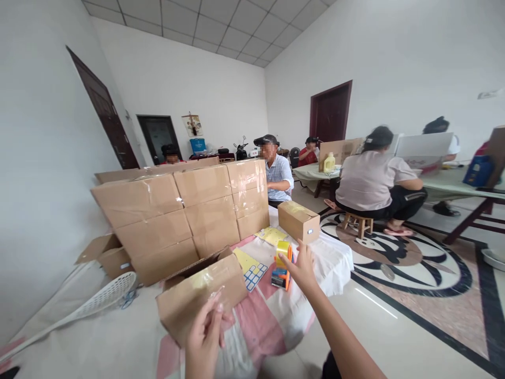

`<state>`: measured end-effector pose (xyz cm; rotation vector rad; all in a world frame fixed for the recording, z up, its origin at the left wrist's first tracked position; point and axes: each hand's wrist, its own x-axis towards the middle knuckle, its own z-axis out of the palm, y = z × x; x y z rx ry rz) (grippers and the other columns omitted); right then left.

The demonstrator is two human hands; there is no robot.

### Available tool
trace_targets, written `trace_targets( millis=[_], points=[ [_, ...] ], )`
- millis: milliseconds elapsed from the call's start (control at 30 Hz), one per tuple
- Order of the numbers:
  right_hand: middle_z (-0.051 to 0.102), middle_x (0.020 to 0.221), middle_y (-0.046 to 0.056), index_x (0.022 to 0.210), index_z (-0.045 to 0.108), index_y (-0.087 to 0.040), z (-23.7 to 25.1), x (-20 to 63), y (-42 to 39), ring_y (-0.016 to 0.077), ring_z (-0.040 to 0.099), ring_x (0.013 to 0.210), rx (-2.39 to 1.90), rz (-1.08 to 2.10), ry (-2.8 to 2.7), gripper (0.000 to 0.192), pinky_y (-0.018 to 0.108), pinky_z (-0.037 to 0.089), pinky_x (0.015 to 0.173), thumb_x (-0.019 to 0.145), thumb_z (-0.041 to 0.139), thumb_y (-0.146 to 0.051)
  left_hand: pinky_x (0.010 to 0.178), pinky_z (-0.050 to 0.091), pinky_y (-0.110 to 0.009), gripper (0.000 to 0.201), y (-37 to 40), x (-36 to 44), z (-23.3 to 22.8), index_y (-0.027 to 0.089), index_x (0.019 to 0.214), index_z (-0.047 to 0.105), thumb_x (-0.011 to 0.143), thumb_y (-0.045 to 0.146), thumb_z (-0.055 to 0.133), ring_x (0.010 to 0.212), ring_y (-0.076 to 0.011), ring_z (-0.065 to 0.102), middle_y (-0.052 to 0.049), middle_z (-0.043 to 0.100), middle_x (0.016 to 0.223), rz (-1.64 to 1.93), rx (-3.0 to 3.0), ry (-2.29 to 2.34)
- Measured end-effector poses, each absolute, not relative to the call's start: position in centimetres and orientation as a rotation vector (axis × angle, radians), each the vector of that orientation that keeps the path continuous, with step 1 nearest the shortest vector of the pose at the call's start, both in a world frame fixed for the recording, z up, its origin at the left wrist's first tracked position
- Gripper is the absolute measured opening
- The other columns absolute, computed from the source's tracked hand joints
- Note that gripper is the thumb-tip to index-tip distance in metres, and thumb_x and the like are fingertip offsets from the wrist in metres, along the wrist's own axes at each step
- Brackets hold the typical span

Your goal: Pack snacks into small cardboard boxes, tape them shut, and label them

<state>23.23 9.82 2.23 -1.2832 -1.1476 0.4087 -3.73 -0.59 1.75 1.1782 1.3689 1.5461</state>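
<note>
While seen from head cam: left hand (205,331) low centre, fingers curled on near face of open box (201,295), pinching what looks like clear tape end at its front; box tilted on table (118,342), flap up at back. Right hand (303,266) stretched fwd, fingers half open, touching tape gun (283,266) w/ yellow roll, orange/blue body; grip not closed round it, can't tell if lifted off cloth. Tape gun just right of box, near table's right edge. Behind: stack of sealed boxes (185,210), single sealed box (299,221) beyond tape gun, yellow sheets (252,266) btwn. White racket (98,302) at left. Other people seated at far tables (450,184), backs or sides turned.
</note>
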Motion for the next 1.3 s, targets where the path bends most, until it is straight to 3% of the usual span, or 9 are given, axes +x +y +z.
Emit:
trace_targets(
  millis=[100,333,500,600,767,900,1000,1133,1300],
  points=[
    [0.059,0.101,0.007,0.115,0.067,-0.024,4.1,19.7,6.7,0.0268,0.056,0.102,-1.071,0.384,-1.514,0.036,0.044,0.042,0.097,0.085,0.069,-0.043,0.045,0.047,-0.025,0.067,-1.1,-4.1,1.5,0.015,0.122,0.069,0.08,0.067,0.066,0.041,-0.0104,0.045,-0.002,0.069,0.068,1.541,1.239,1.412],
    [0.058,0.102,0.005,0.091,0.075,-0.026,4.1,12.0,3.2,0.0224,0.058,0.104,-0.713,0.712,-1.798,0.01,0.037,0.045,0.094,0.089,0.07,-0.035,0.066,0.056,-0.028,0.048,-1.3,-3.6,1.1,0.017,0.108,0.076,0.085,0.058,0.062,0.067,-0.0206,0.068,-0.008,0.075,0.08,1.426,1.572,1.442],
    [0.057,0.095,0.005,0.084,0.07,-0.025,5.4,12.9,3.3,0.0217,0.057,0.096,-0.697,0.651,-1.679,0.016,0.036,0.045,0.088,0.095,0.06,-0.031,0.054,0.048,-0.027,0.058,-0.8,-4.4,0.4,0.014,0.129,0.064,0.09,0.055,0.056,0.049,-0.0183,0.059,0.003,0.06,0.05,1.246,1.672,1.602],
    [0.055,0.092,0.005,0.085,0.066,-0.024,6.5,14.8,3.7,0.0215,0.055,0.091,-0.703,0.562,-1.511,0.015,0.036,0.044,0.084,0.096,0.06,-0.032,0.053,0.045,-0.027,0.051,-0.7,-5.3,0.1,0.016,0.126,0.066,0.094,0.053,0.05,0.046,-0.0178,0.058,0.005,0.057,0.047,1.12,1.818,1.735],
    [0.054,0.1,0.006,0.081,0.063,-0.023,7.1,16.2,4.6,0.0226,0.055,0.1,-0.76,0.616,-1.532,0.021,0.037,0.042,0.092,0.097,0.058,-0.036,0.083,0.051,-0.034,0.033,0.3,-6.6,3.4,0.021,0.104,0.075,0.098,0.041,0.048,0.087,-0.023,0.071,-0.008,0.077,0.092,1.442,2.202,1.989],
    [0.056,0.11,0.007,0.081,0.063,-0.023,9.0,15.0,5.7,0.0246,0.053,0.114,-0.755,0.711,-1.637,0.025,0.04,0.037,0.103,0.096,0.057,-0.042,0.111,0.035,-0.052,0.043,3.6,-7.8,8.1,0.02,0.138,0.059,0.1,0.034,0.044,0.136,-0.0324,0.049,-0.014,0.057,0.146,1.254,2.324,2.371],
    [0.06,0.114,0.007,0.078,0.06,-0.023,11.3,13.6,7.1,0.0256,0.055,0.116,-0.622,0.919,-1.559,0.03,0.041,0.041,0.102,0.092,0.06,-0.049,0.116,0.028,-0.06,0.045,5.6,-8.7,8.9,0.023,0.143,0.055,0.101,0.03,0.039,0.141,-0.031,0.045,-0.011,0.053,0.15,0.821,2.408,2.349],
    [0.063,0.12,0.009,0.077,0.058,-0.022,12.4,11.2,9.7,0.0255,0.061,0.109,-0.555,1.132,-1.393,0.04,0.039,0.048,0.09,0.096,0.046,-0.055,0.112,0.038,-0.057,0.045,5.7,-9.4,7.0,0.022,0.14,0.059,0.102,0.039,0.039,0.142,-0.0308,0.045,-0.011,0.051,0.151,0.483,2.446,2.247],
    [0.062,0.118,0.007,0.075,0.066,-0.02,10.2,8.2,14.1,0.0259,0.053,0.12,-0.838,0.807,-1.801,0.021,0.045,0.034,0.108,0.09,0.06,-0.034,0.116,0.032,-0.063,0.068,4.8,-9.6,5.7,0.02,0.15,0.047,0.091,0.051,0.061,0.147,-0.0367,0.036,-0.012,0.04,0.159,0.362,2.507,2.233]
  ],
)
